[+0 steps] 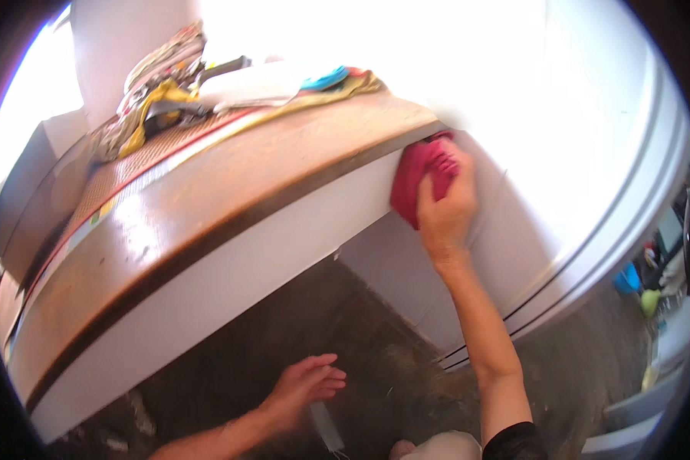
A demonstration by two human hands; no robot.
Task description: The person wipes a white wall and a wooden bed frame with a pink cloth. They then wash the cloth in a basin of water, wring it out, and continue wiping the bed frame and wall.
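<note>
My right hand (pixel 451 218) is closed on a bunched dark red cloth (pixel 415 180). The cloth presses against the white side panel (pixel 314 211) below the wooden tabletop (pixel 261 169), at its far right corner by the wall. Part of the cloth is hidden behind my fingers. Low in the middle, my left hand (pixel 303 389) hangs over the dark floor, its fingers stretched out, holding nothing. It touches neither the table nor the cloth.
Folded cloths and a yellow fabric (pixel 161 98) lie piled on the table's far side, beside a blue item (pixel 326 78). A white door frame (pixel 575 268) stands to the right. Beyond it, a blue container (pixel 627 278) sits among assorted items.
</note>
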